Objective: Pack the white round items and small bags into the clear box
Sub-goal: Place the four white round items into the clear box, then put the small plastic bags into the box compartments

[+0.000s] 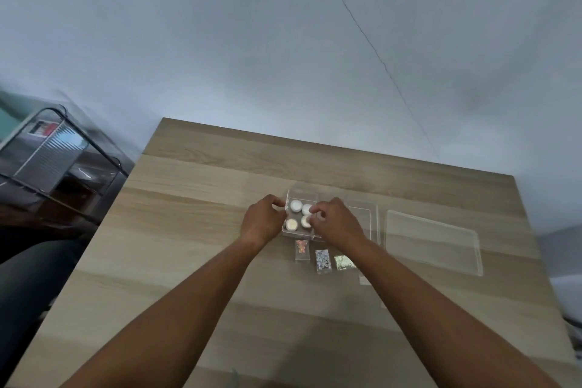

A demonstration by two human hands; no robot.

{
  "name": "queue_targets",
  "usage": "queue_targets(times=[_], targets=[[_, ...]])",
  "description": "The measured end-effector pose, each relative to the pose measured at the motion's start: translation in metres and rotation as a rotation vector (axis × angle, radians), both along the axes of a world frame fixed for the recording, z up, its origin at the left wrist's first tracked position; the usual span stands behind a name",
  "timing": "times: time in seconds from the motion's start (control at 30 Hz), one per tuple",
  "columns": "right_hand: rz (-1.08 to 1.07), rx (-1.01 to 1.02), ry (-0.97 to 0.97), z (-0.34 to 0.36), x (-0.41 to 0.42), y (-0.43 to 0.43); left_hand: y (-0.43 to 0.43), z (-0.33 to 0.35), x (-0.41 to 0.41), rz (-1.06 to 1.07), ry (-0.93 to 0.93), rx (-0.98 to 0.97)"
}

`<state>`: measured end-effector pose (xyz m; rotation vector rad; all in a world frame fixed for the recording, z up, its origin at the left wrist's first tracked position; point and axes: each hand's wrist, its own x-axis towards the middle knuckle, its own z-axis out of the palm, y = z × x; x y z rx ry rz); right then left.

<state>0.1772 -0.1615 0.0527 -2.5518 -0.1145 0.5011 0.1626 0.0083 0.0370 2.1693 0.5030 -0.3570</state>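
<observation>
A light wooden table [195, 230] is seen from above, with a small clear plastic tray [299, 217] set near its middle, toward the far edge. Four white round items [296, 205] are held in the tray in a two-by-two block. The tray's left wall is touched by the left hand [261, 224], its fingers curled against the rim; whether the wall is actually pinched cannot be told. The right hand [337, 222] is placed over the tray's right side, its fingertips [315, 209] bent down onto the two right-hand round items; whether one is gripped cannot be told.

Just beside the tray, toward the table's right edge, a larger clear rectangular box [370, 224] is seen, partly hidden by the right hand. Further toward the right edge, a flat clear plastic lid [434, 242] lies apart from the box.

On the near side of the tray, three small clear bags are laid in a row: one with pinkish contents [301, 249], one with dark speckled contents [322, 260], and one with pale glittery contents [343, 261]. The third is partly covered by the right forearm.

Beyond the table's left edge, a dark metal rack [63, 161] is visible, blurred.
</observation>
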Motion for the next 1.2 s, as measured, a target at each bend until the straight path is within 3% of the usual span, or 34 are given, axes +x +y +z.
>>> queue_targets(times=[0.1, 0.27, 0.53, 0.77, 1.07, 1.2], targets=[[-0.067, 0.127, -0.033, 0.007, -0.011, -0.026, 0.0, 0.0, -0.012, 0.047, -0.082, -0.023], [-0.181, 0.139, -0.025, 0.011, -0.044, -0.073, 0.003, -0.004, -0.041, 0.104, -0.165, 0.026], [-0.149, -0.028, -0.064, -0.029, -0.081, -0.084, -0.006, -0.027, -0.066, -0.103, -0.056, 0.177], [-0.03, -0.295, -0.101, -0.041, -0.085, -0.069, -0.036, -0.027, -0.06, -0.127, 0.084, 0.276], [-0.017, -0.371, -0.045, -0.042, -0.079, -0.067, -0.035, -0.028, -0.058, -0.128, 0.12, 0.31], [-0.046, -0.312, -0.028, -0.043, -0.078, -0.065, -0.027, -0.03, -0.058, -0.158, 0.126, 0.319]])
